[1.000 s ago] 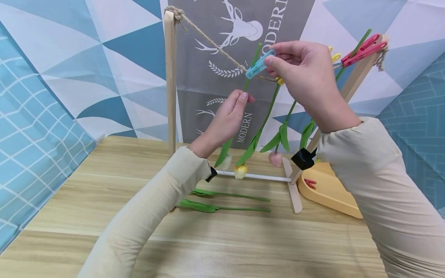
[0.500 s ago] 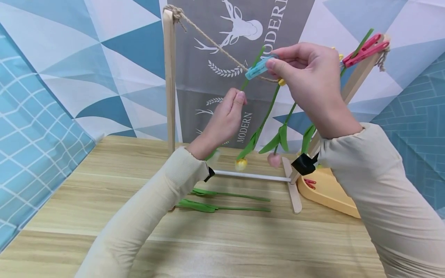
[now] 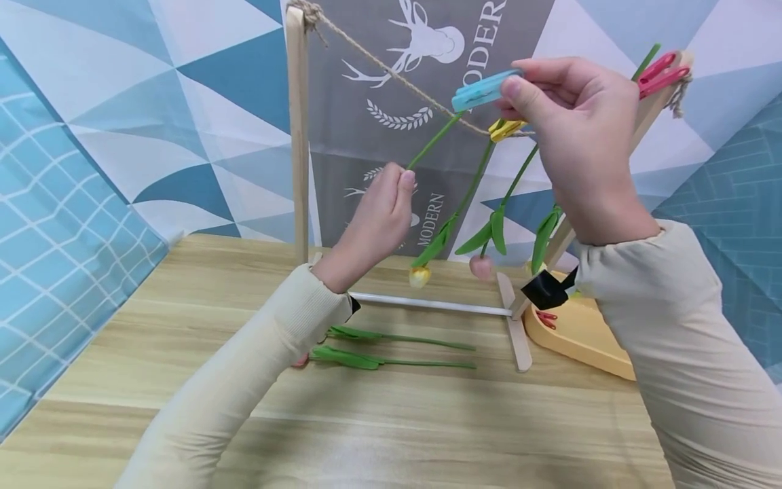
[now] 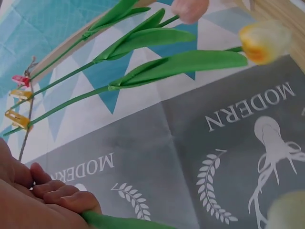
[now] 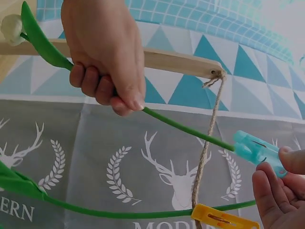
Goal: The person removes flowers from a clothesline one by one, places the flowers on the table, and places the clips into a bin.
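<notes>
My left hand (image 3: 379, 217) grips the green stem of an artificial tulip; its white bloom (image 5: 12, 29) and leaf (image 5: 43, 43) show in the right wrist view. My right hand (image 3: 583, 129) pinches a light blue clothespin (image 3: 482, 90) between thumb and fingers. The stem's end (image 5: 224, 143) meets the clothespin's front tip, and the clothespin stands apart from the twine rope (image 5: 206, 152). On that rope, a yellow clothespin (image 3: 506, 130) holds a yellow-white tulip (image 3: 419, 276) upside down. Beside it hangs a pink tulip (image 3: 481, 266).
The rope runs between two wooden posts (image 3: 297, 136), joined low by a white rod (image 3: 427, 303). A red clothespin (image 3: 662, 75) sits by the right post. Two tulips (image 3: 397, 363) lie on the table. At right stands an orange tray (image 3: 586, 346) with red clothespins (image 3: 546, 318).
The blue clothespin came off the rope and moved up and right with my right hand. My left hand shifted left and slightly down, and the held stem leans more.
</notes>
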`<state>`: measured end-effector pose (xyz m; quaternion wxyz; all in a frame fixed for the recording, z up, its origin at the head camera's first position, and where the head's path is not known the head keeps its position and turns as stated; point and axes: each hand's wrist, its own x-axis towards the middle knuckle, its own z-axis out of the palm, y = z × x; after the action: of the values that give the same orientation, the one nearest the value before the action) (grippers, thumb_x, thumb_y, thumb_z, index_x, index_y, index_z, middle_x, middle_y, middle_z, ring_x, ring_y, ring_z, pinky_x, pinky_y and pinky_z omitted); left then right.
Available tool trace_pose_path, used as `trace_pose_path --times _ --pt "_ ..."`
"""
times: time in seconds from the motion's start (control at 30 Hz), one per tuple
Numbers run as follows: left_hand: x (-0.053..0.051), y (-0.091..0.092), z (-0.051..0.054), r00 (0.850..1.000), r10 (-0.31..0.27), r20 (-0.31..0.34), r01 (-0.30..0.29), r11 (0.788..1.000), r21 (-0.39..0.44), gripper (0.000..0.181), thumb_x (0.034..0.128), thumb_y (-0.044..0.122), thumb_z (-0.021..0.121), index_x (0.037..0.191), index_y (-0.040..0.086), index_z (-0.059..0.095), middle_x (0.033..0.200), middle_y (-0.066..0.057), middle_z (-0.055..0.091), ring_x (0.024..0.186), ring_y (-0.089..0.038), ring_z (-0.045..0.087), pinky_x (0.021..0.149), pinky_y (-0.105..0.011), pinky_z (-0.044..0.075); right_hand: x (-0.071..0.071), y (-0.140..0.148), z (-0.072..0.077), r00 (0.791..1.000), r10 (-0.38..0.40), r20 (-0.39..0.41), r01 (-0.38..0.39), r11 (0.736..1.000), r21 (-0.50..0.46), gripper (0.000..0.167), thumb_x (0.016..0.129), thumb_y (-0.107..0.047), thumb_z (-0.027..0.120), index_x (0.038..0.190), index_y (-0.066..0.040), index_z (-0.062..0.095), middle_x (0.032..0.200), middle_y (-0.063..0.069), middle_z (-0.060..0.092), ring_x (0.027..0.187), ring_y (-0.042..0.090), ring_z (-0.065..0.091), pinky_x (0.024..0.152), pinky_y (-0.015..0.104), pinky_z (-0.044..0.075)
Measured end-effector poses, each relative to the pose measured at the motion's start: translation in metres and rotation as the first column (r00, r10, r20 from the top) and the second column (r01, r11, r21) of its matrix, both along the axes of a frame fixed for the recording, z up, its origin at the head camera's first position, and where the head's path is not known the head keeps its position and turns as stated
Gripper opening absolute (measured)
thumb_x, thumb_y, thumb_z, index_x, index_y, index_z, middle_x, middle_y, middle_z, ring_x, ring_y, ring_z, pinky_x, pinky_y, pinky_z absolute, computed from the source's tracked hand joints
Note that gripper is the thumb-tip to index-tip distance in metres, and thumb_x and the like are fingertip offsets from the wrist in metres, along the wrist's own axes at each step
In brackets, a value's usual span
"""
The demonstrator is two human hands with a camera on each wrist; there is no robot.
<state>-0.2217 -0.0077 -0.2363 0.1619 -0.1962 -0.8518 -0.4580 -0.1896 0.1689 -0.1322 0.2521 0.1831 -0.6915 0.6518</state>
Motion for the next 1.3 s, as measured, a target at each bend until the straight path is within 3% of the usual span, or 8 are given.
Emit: trace_pose_path --times 0.17,0.33,0.53,0.77,0.9,1.1,1.17,1.3 --pt "0.003 -0.004 -0.007 1.0 0.006 0.014 -0.005 0.994 -0.112 0.029 0.103 0.024 0.028 0.09 0.003 0.043 0.083 -0.009 0.04 0.081 -0.023 0.041 0.07 -0.032 0.036 0.0 0.006 -0.008 0.998 0.036 0.049 -0.033 0.997 -0.074 0.034 0.073 -0.014 0.077 0.102 0.001 0.069 0.095 0.011 0.068 0.079 0.02 0.067 0.082 0.021 0.052" --pt "0.008 -0.006 -0.016 1.0 0.021 0.018 -0.016 0.968 -0.251 0.03 0.1031 0.026 0.027 0.09 0.004 0.043 0.08 -0.009 0.042 0.075 -0.023 0.041 0.066 -0.032 0.036 0.002 0.012 -0.019 0.991 0.055 0.125 -0.041 0.992 -0.116 0.036 0.074 -0.015 0.077 0.104 0.001 0.067 0.093 0.01 0.069 0.079 0.021 0.067 0.081 0.021 0.053" --pt "0.015 -0.005 -0.03 0.998 0.038 -0.042 -0.052 0.898 -0.437 0.031 0.1025 0.025 0.03 0.086 0.004 0.045 0.077 -0.009 0.044 0.071 -0.025 0.044 0.064 -0.036 0.038 0.006 0.022 -0.038 0.971 0.142 0.192 -0.105 0.976 -0.189 0.039 0.075 -0.014 0.077 0.107 0.003 0.065 0.092 0.009 0.07 0.081 0.02 0.068 0.081 0.021 0.053" --pt "0.025 -0.006 -0.054 0.983 0.012 -0.181 -0.112 0.824 -0.555 0.029 0.1011 0.026 0.035 0.087 0.004 0.048 0.073 -0.008 0.045 0.066 -0.024 0.046 0.056 -0.036 0.04 0.006 0.036 -0.061 0.936 0.271 0.226 -0.178 0.916 -0.359 0.031 0.077 -0.004 0.074 0.105 0.005 0.065 0.092 0.011 0.069 0.08 0.021 0.068 0.081 0.025 0.053" --pt "0.03 -0.008 -0.07 0.967 -0.006 -0.253 -0.151 0.788 -0.597 0.029 0.1005 0.027 0.038 0.085 0.004 0.047 0.07 -0.006 0.041 0.061 -0.021 0.041 0.052 -0.031 0.034 0.005 0.046 -0.077 0.908 0.348 0.233 -0.226 0.875 -0.428 0.024 0.081 0.004 0.067 0.105 0.005 0.065 0.09 0.01 0.069 0.08 0.02 0.068 0.082 0.026 0.053" --pt "0.036 -0.009 -0.091 0.92 -0.015 -0.391 -0.248 0.751 -0.612 0.026 0.0979 0.025 0.046 0.083 0.004 0.049 0.068 -0.006 0.045 0.058 -0.022 0.045 0.049 -0.032 0.036 0.005 0.064 -0.101 0.852 0.432 0.296 -0.244 0.828 -0.504 0.022 0.086 0.006 0.059 0.107 0.005 0.064 0.101 0.01 0.066 0.09 0.02 0.067 0.084 0.027 0.053" --pt "0.038 -0.009 -0.098 0.916 -0.019 -0.401 -0.259 0.735 -0.627 0.026 0.0975 0.026 0.047 0.084 0.004 0.051 0.069 -0.007 0.047 0.06 -0.023 0.048 0.05 -0.033 0.038 0.006 0.07 -0.107 0.829 0.45 0.331 -0.225 0.811 -0.539 0.022 0.087 0.007 0.058 0.108 0.004 0.064 0.108 0.009 0.062 0.094 0.02 0.066 0.084 0.027 0.053" --pt "0.042 -0.011 -0.11 0.926 -0.017 -0.377 -0.247 0.727 -0.641 0.025 0.0972 0.027 0.048 0.088 0.004 0.053 0.073 -0.009 0.051 0.065 -0.024 0.051 0.053 -0.034 0.039 0.007 0.082 -0.122 0.795 0.471 0.382 -0.178 0.783 -0.596 0.022 0.087 0.007 0.056 0.107 0.004 0.065 0.118 0.008 0.055 0.099 0.019 0.065 0.084 0.027 0.053"
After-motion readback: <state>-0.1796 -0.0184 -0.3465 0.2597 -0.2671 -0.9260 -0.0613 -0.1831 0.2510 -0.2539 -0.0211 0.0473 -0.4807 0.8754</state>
